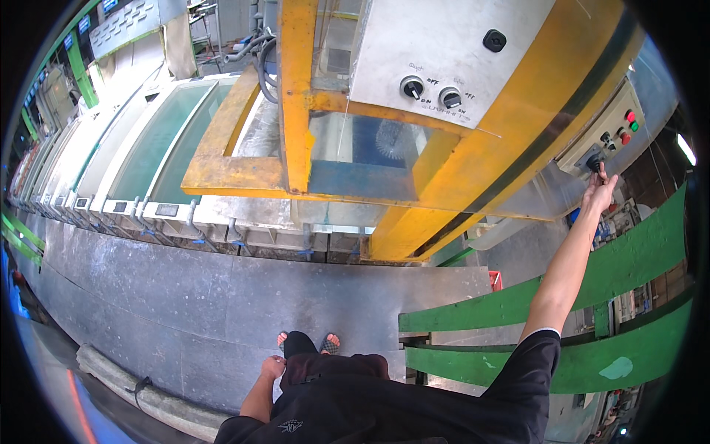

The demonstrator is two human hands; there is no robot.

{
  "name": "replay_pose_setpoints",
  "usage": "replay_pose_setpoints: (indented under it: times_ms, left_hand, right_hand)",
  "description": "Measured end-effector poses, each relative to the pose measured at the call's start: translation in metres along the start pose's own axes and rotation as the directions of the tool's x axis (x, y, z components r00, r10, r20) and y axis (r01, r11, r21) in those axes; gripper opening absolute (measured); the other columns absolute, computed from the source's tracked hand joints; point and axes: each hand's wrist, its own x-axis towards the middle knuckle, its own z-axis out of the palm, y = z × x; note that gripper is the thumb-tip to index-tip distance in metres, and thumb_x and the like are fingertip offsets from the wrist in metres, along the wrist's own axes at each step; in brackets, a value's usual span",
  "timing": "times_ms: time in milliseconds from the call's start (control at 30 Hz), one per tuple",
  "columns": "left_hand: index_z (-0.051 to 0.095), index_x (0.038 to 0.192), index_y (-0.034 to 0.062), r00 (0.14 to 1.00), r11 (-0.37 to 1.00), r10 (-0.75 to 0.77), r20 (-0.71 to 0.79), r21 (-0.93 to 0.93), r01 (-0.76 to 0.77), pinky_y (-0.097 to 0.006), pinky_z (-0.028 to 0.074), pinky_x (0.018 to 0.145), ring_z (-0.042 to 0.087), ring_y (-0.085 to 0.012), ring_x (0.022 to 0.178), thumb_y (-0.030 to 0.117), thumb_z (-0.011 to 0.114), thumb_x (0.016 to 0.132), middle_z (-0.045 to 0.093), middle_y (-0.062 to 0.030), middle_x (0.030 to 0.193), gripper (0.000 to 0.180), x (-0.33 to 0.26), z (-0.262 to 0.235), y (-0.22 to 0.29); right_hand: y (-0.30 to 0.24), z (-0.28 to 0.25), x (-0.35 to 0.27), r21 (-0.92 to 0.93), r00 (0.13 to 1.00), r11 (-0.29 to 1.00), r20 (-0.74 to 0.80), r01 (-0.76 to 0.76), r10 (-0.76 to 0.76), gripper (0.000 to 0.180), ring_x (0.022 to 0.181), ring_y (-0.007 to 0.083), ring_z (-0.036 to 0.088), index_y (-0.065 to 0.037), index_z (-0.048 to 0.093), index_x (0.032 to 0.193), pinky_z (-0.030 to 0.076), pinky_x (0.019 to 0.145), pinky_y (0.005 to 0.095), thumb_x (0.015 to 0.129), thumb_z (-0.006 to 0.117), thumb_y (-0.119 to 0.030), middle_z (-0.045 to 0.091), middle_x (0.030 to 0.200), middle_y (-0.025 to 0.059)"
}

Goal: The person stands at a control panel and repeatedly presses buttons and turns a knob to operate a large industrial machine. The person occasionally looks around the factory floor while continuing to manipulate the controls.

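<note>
My right arm reaches far out to the right, toward a beige control panel (pixel 603 133) on the yellow machine. My right hand (pixel 599 194) has its fingers closed around a black joystick lever (pixel 594 161) at the panel's lower end. Red and green push buttons (pixel 631 121) and small black switches sit further up on that panel. Beside my thigh hangs my left hand (pixel 274 366), its fingers curled in. Whether anything is inside those fingers is hidden.
A yellow steel frame (pixel 296 96) carries a white box (pixel 444 59) with rotary switches. Behind it stand tanks of greenish liquid (pixel 151 137). Green railings (pixel 532 362) run on the right. A rolled grey bundle (pixel 148 392) lies left of me on the grey floor (pixel 185 296).
</note>
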Motion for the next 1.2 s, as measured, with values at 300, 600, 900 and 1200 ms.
replay_pose_setpoints:
  times_ms: [300,600,900,1200]
  left_hand:
    - [0.062,0.098,0.0089,1.0,0.999,-0.008,0.018,-0.031,0.008,-0.037,0.043,0.086,0.055,-0.0328,0.099,0.036,0.055,0.075,0.059,-0.0204,0.099,0.036,0.005,0.002,-0.007]
    - [0.062,0.097,0.0092,1.0,0.999,0.008,0.022,-0.043,-0.007,-0.037,0.043,0.086,0.055,-0.0329,0.098,0.036,0.055,0.075,0.06,-0.0204,0.098,0.036,0.008,0.0,-0.005]
    - [0.062,0.097,0.0088,1.0,1.0,0.021,0.007,-0.015,-0.021,-0.037,0.043,0.085,0.055,-0.0332,0.097,0.036,0.053,0.075,0.06,-0.0199,0.098,0.037,0.012,0.004,-0.007]
    - [0.062,0.097,0.0082,1.0,0.999,0.019,0.018,-0.034,-0.019,-0.037,0.043,0.085,0.055,-0.0331,0.098,0.036,0.053,0.076,0.06,-0.0197,0.098,0.036,0.013,0.004,-0.012]
  right_hand:
    - [-0.004,0.008,-0.009,-0.002,1.0,1.0,-0.022,-0.009,0.009,0.039,0.105,0.0248,0.053,-0.004,0.047,0.069,0.037,0.093,0.0413,0.094,0.035,-0.032,0.055,0.072,0.0069]
    - [0.0,-0.002,0.003,-0.012,1.0,1.0,-0.015,-0.006,0.006,0.041,0.106,0.0253,0.051,-0.004,0.047,0.067,0.035,0.095,0.0419,0.094,0.034,-0.032,0.059,0.086,0.0145]
    - [-0.002,0.004,-0.005,-0.02,1.0,1.0,-0.008,-0.011,0.011,0.043,0.109,0.0265,0.049,-0.003,0.048,0.067,0.033,0.097,0.0421,0.094,0.033,-0.033,0.059,0.1,0.0202]
    - [0.001,0.0,-0.001,0.001,1.0,1.0,-0.004,-0.009,0.009,0.039,0.107,0.0252,0.051,-0.003,0.048,0.07,0.033,0.096,0.0438,0.093,0.036,-0.032,0.059,0.08,0.0107]
